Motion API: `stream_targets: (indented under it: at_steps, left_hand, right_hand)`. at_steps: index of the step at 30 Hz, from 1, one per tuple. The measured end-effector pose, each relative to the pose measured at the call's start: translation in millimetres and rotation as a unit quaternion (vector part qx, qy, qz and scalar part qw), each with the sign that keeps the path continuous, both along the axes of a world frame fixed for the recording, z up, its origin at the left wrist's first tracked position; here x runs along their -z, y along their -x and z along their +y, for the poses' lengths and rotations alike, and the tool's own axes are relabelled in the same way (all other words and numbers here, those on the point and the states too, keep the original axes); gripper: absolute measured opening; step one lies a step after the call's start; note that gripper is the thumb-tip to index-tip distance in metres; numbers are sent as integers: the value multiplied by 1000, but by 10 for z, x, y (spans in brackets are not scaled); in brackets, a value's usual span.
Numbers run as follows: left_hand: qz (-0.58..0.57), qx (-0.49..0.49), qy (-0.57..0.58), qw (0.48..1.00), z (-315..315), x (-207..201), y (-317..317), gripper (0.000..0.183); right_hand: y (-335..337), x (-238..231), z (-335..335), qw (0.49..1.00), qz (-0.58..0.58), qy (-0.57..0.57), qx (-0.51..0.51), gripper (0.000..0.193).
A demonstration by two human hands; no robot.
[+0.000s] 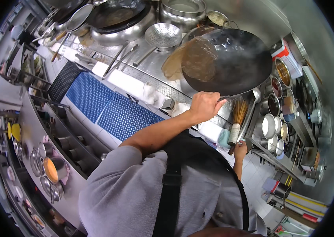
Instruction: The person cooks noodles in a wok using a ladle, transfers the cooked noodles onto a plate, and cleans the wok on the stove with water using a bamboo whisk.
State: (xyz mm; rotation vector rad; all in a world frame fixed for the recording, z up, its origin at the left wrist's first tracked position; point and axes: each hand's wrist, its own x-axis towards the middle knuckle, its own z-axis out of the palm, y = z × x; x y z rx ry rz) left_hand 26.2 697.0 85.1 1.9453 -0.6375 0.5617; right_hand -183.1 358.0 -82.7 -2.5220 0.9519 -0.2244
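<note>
Wok (240, 55): held, left hand (207, 106) grip | ladle (250, 113): held, right hand (239, 150) grip | writing: illegible

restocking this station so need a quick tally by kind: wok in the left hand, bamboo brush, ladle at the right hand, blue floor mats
Wok in left hand: 1
Bamboo brush: 1
Ladle at right hand: 1
Blue floor mats: 2
Total: 5

Grey short-sleeved shirt (123, 193) under a black apron (198, 152) with wide strap (169, 209) and dark slider (171, 179).
</note>
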Motion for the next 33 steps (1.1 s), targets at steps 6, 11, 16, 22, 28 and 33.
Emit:
stream_targets:
  at_steps: [6,11,16,22,28,33]
  left_hand:
    - [72,-6,74,995,206,-57,-8,42]
    - [134,5,143,981,344,-29,13,46]
    - [157,-10,189,969,286,-181,-27,47]
    - [100,-41,314,943,-303,-673,-615,46]
    - [91,-1,143,986,-558,-203,-575,39]
    - [64,32,-169,983,-380,388,-837,33]
  right_hand:
    - [-24,154,-361,992,54,-84,-72,38]
    - [20,142,-531,979,9,-201,28,26]
    - [-215,-518,-298,954,-15,-286,84,10]
    - [-406,-1084,101,907,-205,-363,63,9]
    - [-1627,-2265,418,886,-275,-366,-79,48]
    - [-2853,-2595,631,852,-269,-427,-141,42]
